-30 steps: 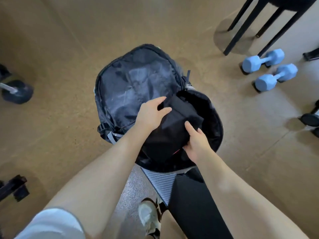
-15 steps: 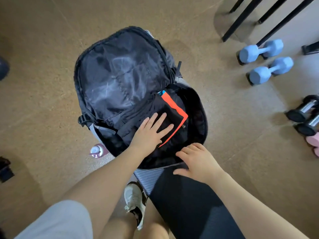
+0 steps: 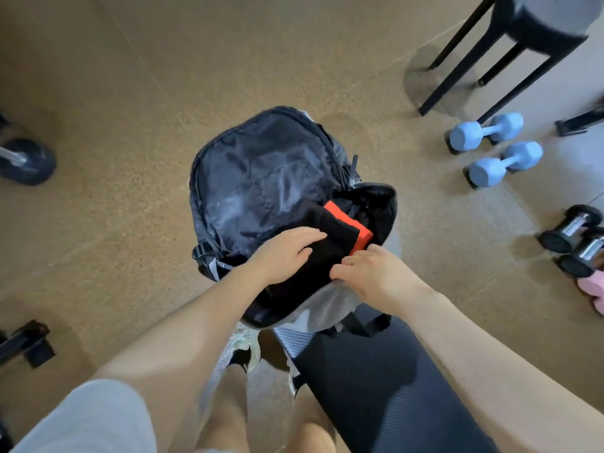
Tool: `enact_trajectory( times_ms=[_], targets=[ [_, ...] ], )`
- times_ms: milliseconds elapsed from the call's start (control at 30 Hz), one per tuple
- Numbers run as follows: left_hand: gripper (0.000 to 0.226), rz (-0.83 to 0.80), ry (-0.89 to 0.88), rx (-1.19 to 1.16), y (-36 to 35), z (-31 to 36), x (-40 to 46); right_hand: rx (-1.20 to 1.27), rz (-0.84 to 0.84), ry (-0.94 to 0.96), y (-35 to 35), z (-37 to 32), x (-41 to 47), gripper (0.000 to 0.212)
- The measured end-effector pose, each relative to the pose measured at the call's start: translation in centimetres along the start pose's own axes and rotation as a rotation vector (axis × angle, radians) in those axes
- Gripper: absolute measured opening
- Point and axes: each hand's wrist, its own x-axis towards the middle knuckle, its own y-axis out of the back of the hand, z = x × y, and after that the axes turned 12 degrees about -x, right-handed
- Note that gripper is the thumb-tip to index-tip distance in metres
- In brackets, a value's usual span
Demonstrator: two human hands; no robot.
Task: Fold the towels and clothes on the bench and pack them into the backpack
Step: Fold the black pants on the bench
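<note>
Black folded garment (image 3: 327, 243) with an orange panel sits in the backpack (image 3: 261, 178) mouth; soft, light. Left hand (image 3: 287, 250) presses flat; right hand (image 3: 376, 273) pinches its near edge, probably the best hold.

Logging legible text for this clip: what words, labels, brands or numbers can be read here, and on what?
None can be read.
Backpack: no label or logo shows.
Black and orange clothes: no print shows.
Blue dumbbells: no readable markings.
Chrome dumbbells: ends too blurred to tell.
</note>
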Motion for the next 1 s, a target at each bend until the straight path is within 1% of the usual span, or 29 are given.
enact_trajectory(
  times_ms=[67, 133, 167, 233, 300, 400, 500, 600, 667, 767, 833, 867, 900, 933, 1000],
  targets=[
    [0.033, 0.199, 0.025, -0.049, 3.4, -0.1, -0.9, 0.036, -0.048, -0.003, 1.7, 0.0, 1.2, 0.033],
    [0.030, 0.346, 0.113, -0.065, 6.7, -1.1, -1.4, 0.072, -0.165, -0.006, 3.0, -0.3, 2.0, 0.018],
    [0.030, 0.404, 0.171, -0.073, 8.1, -1.8, -1.5, 0.042, -0.229, -0.020, 3.7, -0.5, 2.4, 0.015],
    [0.031, 0.490, 0.322, -0.097, 10.1, -3.4, -1.4, 0.023, -0.299, -0.055, 4.8, -1.0, 3.3, 0.023],
    [0.032, 0.509, 0.472, -0.120, 11.2, -4.9, -1.1, 0.022, -0.314, -0.097, 5.2, -1.4, 4.3, 0.027],
    [0.037, 0.500, 0.647, -0.182, 12.2, -7.0, -0.6, 0.030, -0.319, -0.129, 5.1, -1.8, 6.0, 0.027],
    [0.046, 0.550, 0.841, -0.389, 12.9, -8.4, 0.1, 0.012, -0.315, -0.143, 4.6, -2.3, 7.7, 0.028],
    [0.057, 0.624, 0.911, -0.571, 13.1, -9.3, 0.3, 0.041, -0.279, -0.165, 3.7, -3.0, 9.1, 0.029],
    [0.058, 0.701, 0.864, -0.670, 13.4, -9.7, 0.3, 0.063, -0.258, -0.176, 3.5, -3.4, 9.7, 0.028],
    [0.056, 0.811, 0.669, -0.860, 14.0, -9.1, -0.5, 0.105, -0.263, -0.194, 3.8, -3.8, 9.8, 0.025],
    [0.047, 0.831, 0.525, -0.987, 14.9, -8.1, -1.6, 0.119, -0.211, -0.197, 4.4, -4.3, 9.5, 0.019],
    [0.037, 0.816, 0.451, -0.988, 15.5, -7.5, -2.1, 0.102, -0.182, -0.195, 4.5, -4.5, 9.1, 0.018],
    [0.029, 0.792, 0.381, -0.957, 16.3, -6.7, -2.6, 0.103, -0.135, -0.212, 4.7, -4.7, 8.8, 0.024],
    [0.026, 0.767, 0.314, -0.915, 17.1, -6.1, -2.9, 0.102, -0.101, -0.222, 4.7, -4.9, 8.5, 0.032],
    [0.034, 0.665, 0.210, -0.821, 19.1, -4.3, -3.6, 0.076, -0.057, -0.243, 5.3, -5.5, 8.0, 0.039]
  ],
)
